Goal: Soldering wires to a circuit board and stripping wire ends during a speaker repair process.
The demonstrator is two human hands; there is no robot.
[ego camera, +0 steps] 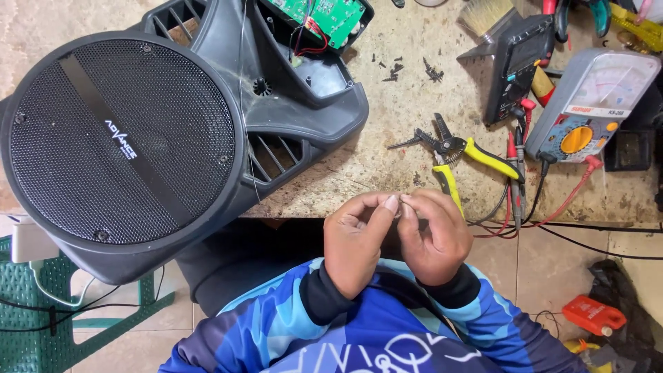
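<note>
My left hand (356, 238) and my right hand (431, 235) meet in front of my chest, just below the workbench edge. Their fingertips pinch together around something very small (398, 206) that I cannot make out. Both wrists come out of blue patterned sleeves with black cuffs. A large black speaker cabinet (124, 145) with a round mesh grille lies on the bench at the left, hanging over the edge. Its opened back shows a green circuit board (321, 15) with red wires.
Yellow-handled wire strippers (452, 155) lie on the bench just beyond my hands. Two multimeters (587, 103) with red and black leads sit at the right, loose screws (397, 69) and a brush behind. A green plastic stool (27, 324) stands lower left, a red bottle (594, 314) lower right.
</note>
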